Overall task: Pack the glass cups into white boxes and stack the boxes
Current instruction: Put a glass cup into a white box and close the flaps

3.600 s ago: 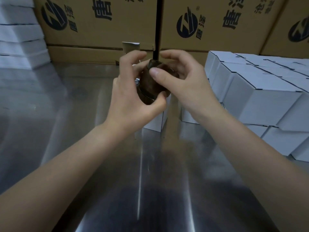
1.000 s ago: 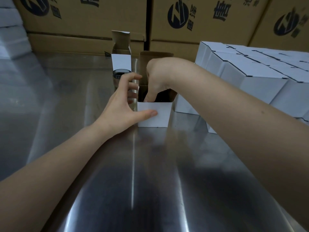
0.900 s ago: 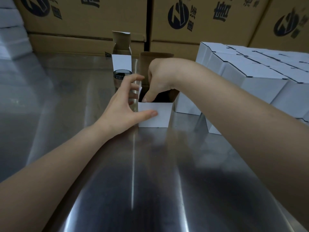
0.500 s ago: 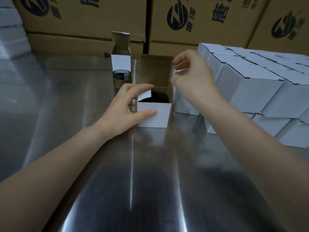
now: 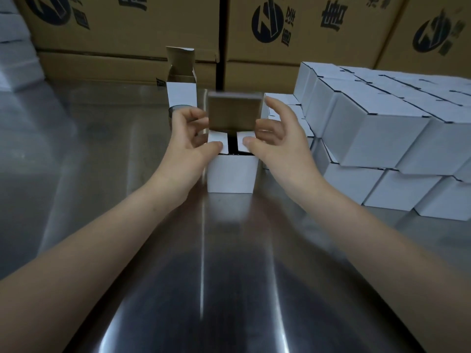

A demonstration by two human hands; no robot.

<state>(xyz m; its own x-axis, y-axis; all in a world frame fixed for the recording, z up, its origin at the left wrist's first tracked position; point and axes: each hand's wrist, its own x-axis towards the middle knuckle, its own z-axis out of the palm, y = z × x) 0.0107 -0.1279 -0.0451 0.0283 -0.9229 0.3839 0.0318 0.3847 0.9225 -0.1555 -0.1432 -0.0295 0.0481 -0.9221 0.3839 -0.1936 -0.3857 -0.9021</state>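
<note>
Half done mid-frame: pinned white box (image 5: 230,174) flaps (image 5: 217,137) under left hand (image 5: 188,145) and right hand (image 5: 280,142) thumbs, fingers loose. Hadn't shut the lid (image 5: 234,110) or stacked it yet.

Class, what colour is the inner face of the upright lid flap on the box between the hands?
The lid flap is plain brown; head view.
</note>
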